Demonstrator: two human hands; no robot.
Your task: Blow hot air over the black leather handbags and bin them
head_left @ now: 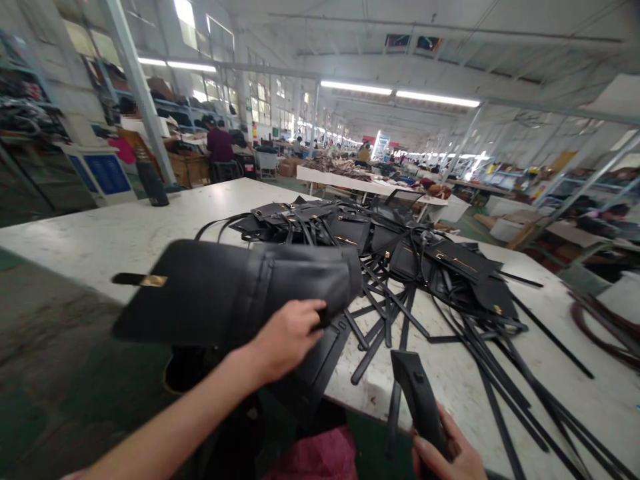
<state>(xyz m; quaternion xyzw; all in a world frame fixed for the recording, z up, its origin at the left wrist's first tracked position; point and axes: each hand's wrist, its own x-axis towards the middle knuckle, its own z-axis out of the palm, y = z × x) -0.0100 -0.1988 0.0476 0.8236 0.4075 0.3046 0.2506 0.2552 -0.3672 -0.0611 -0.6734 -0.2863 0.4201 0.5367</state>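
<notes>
Bag (pixel 225 293) is lying lengthwise toward frame left, your left hand (pixel 287 337) gripping its right end; right hand (pixel 447 453) is clutching a strap piece (pixel 417 393) at bottom right.

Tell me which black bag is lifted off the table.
The bag in the left hand, held over the table edge. The other bags lie piled.

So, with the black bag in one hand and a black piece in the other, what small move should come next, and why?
Probably bring the black piece in the right hand up toward the black bag. The left hand already grips the bag at its lower edge, lifted off the white table, and the piece stands apart from it, below and to the right.
</notes>
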